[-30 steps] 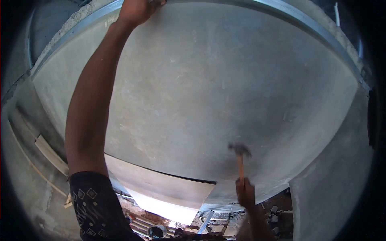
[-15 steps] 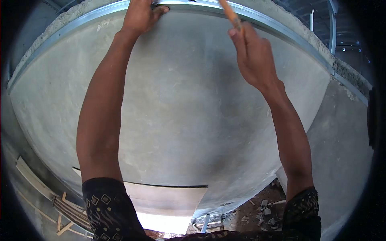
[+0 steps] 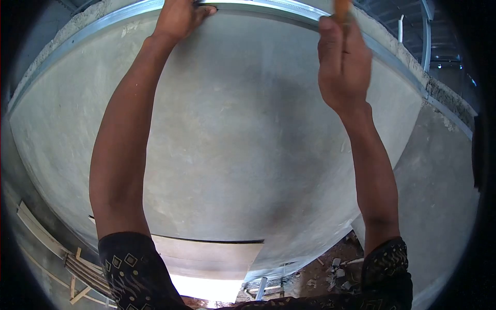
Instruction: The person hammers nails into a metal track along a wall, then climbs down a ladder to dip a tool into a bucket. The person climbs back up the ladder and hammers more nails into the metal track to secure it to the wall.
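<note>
At the upper left my left hand [image 3: 176, 19] reaches up to a shiny metal channel [image 3: 253, 6] fixed along the top of the grey wall. Its thumb points right along the channel's lower edge, and the fingertips are partly cut off by the frame's top. Something small and dark shows beside that thumb, too hidden to name. My right hand [image 3: 345, 70] is raised at the upper right, wrapped round the orange-brown wooden handle [image 3: 341, 10] of a tool. The tool's head is out of view, and the handle is blurred.
A smooth grey plastered wall [image 3: 227, 134] fills the middle, with rough concrete [image 3: 408, 57] above the channel. Below lean a pale board [image 3: 212, 256] and, lower left, wooden strips [image 3: 85, 274]. Rubble [image 3: 338, 274] lies on the ground at lower right.
My right hand has moved right and slightly up with the wooden-handled tool, whose handle now stands more upright. My left hand stays at the channel.
</note>
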Tool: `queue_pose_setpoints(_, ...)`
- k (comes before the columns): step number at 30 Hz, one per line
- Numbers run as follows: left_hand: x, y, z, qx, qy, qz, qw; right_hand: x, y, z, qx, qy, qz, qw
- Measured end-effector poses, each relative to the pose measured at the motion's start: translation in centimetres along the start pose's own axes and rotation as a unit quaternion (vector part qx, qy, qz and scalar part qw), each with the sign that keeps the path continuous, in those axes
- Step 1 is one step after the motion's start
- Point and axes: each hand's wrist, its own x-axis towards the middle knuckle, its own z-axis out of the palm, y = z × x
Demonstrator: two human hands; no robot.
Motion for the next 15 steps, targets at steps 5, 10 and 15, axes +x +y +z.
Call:
queue_pose_setpoints(5,0.1,0.4,-0.4,-0.007,-0.030,-0.019,0.999,-0.8,3.0,2.3,-0.020,0.000,0.016,1.000)
queue_pose_setpoints(10,0.1,0.8,-0.5,0.019,-0.025,-0.006,0.999,0.2,1.0,-0.6,-0.091,-0.089,0.088,0.988)
queue_pose_setpoints(15,0.0,0.2,0.2,-0.002,0.024,0.011,1.000,-0.4,1.0,1.0,-0.008,0.056,-0.005,0.998)
